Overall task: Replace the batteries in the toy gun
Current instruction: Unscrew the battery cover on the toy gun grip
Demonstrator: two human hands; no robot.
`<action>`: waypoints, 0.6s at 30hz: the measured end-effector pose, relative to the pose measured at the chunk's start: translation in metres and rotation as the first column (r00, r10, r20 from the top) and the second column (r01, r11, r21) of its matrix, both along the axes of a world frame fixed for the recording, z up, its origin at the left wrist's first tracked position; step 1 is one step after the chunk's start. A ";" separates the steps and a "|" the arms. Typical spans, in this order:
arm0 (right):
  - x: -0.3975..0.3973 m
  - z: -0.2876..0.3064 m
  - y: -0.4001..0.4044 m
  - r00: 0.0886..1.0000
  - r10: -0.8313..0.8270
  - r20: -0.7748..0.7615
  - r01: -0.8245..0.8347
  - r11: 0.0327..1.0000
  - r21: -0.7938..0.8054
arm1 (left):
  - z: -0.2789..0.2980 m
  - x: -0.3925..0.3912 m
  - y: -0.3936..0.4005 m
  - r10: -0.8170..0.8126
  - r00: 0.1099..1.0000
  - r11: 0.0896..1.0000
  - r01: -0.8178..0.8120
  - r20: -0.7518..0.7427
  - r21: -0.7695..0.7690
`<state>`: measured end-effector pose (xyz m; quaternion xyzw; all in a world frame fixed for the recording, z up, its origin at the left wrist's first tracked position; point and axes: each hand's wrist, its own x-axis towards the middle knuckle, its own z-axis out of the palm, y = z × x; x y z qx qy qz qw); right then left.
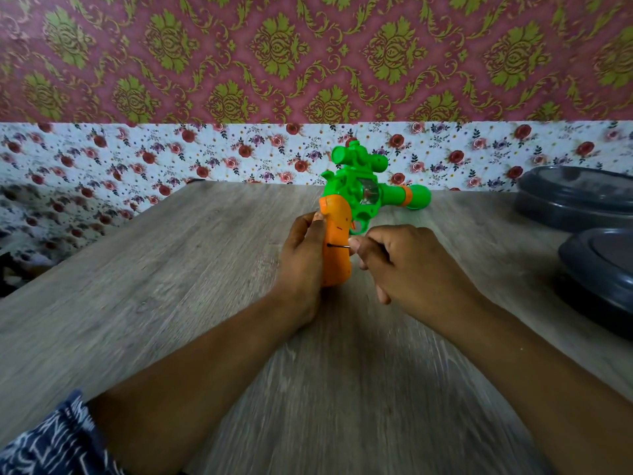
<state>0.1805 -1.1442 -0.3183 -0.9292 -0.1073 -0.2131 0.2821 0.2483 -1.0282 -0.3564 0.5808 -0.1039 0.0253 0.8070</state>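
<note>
Currently your left hand (301,258) is wrapped round the orange grip (337,248) of the toy gun (359,193), thumb up along its back edge, barrel pointing away from you and a little to the right, just above the wooden table (171,303). Your right hand (407,262) sits just right of the grip, fingers pinched on a thin dark screwdriver shaft (339,246) whose tip meets the grip's side; the handle is hidden inside your fist. Judgement: you are at the cover screw, so the batteries are not yet out. Keep the shaft square to the grip face, press inward as you turn, and let the left hand brace against that push so the tip does not skate across the plastic. Tilt the grip slightly upward so a freed screw stays in its hole instead of dropping. Open tabletop lies beneath and to the left of your left hand, good for laying the cover down. Well right of your right hand sit two dark grey lidded containers (582,200); swing your elbow clear of them. Beyond the muzzle the table's far edge is close.
</note>
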 end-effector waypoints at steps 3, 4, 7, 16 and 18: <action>0.001 0.002 -0.003 1.000 -0.001 0.020 -0.001 0.998 0.058 | 0.000 0.000 0.000 -0.007 1.000 1.000 0.007 -0.004 0.003; 0.001 0.002 -0.004 1.000 0.001 0.024 -0.003 0.996 0.088 | 0.000 -0.001 0.000 -0.007 1.000 1.000 0.007 -0.005 0.005; 0.002 0.006 -0.005 0.999 0.029 0.020 -0.033 0.979 0.200 | -0.002 -0.001 0.000 0.005 1.000 0.999 -0.005 0.016 0.034; -0.003 0.004 0.002 0.997 -0.016 -0.081 0.016 1.000 0.000 | -0.002 0.000 -0.001 -0.001 1.000 1.000 0.001 0.003 0.021; -0.004 0.003 0.003 0.996 -0.027 -0.088 0.026 1.000 -0.008 | -0.003 0.000 -0.001 -0.007 1.000 0.999 0.006 0.017 0.042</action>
